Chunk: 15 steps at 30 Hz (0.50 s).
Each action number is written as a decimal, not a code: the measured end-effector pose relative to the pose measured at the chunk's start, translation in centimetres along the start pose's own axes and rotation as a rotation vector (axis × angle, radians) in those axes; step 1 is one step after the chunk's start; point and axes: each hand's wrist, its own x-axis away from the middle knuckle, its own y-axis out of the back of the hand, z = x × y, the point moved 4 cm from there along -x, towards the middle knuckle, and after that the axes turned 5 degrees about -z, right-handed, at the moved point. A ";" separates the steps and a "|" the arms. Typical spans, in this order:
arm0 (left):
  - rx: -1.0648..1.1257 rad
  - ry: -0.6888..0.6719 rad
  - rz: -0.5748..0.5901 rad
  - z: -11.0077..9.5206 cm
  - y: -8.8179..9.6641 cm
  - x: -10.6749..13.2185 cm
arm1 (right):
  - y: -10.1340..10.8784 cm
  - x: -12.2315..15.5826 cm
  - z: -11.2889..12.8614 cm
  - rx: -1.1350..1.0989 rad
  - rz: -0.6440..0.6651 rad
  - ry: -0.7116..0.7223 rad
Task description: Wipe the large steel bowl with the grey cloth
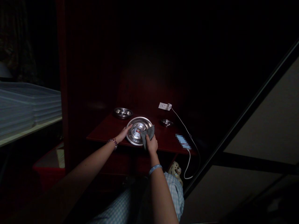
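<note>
A round steel plate (137, 124) is tilted up on the dark red wooden shelf (105, 132). My left hand (123, 133) grips the plate's left rim, fingers curled on its edge. My right hand (151, 143) is closed on a grey cloth (148, 133) that presses against the plate's lower right part. A beaded bracelet sits on my left wrist, a blue band on my right.
A steel bowl (122, 112) stands behind the plate, a smaller steel bowl (166, 122) to its right. A white plug adapter (164, 106) with a cable runs to a phone (182, 141) at the shelf's front edge. Stacked clear trays (28, 105) lie at left.
</note>
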 end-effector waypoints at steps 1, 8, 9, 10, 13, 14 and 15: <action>0.000 -0.004 -0.003 0.0 0.0 -0.1 | 0.0 0.0 0.0 -0.002 0.004 -0.001; 0.008 -0.040 -0.007 -0.2 -0.2 -0.1 | -0.3 0.1 -0.1 -0.012 -0.016 0.004; 0.003 -0.039 -0.014 -0.2 -0.2 -0.1 | -0.3 0.1 -0.1 -0.013 -0.018 0.008; -0.004 -0.038 -0.019 -0.2 -0.3 0.0 | -0.4 0.1 -0.1 -0.011 -0.014 0.008; -0.040 -0.048 -0.025 -0.2 -0.4 0.1 | -0.5 0.1 -0.2 0.010 0.010 -0.003; -0.056 -0.052 -0.024 -0.2 -0.4 0.1 | -0.6 0.1 -0.2 0.018 0.019 -0.006; -0.073 -0.053 -0.023 -0.1 -0.4 0.1 | -0.6 0.1 -0.2 0.025 0.025 -0.008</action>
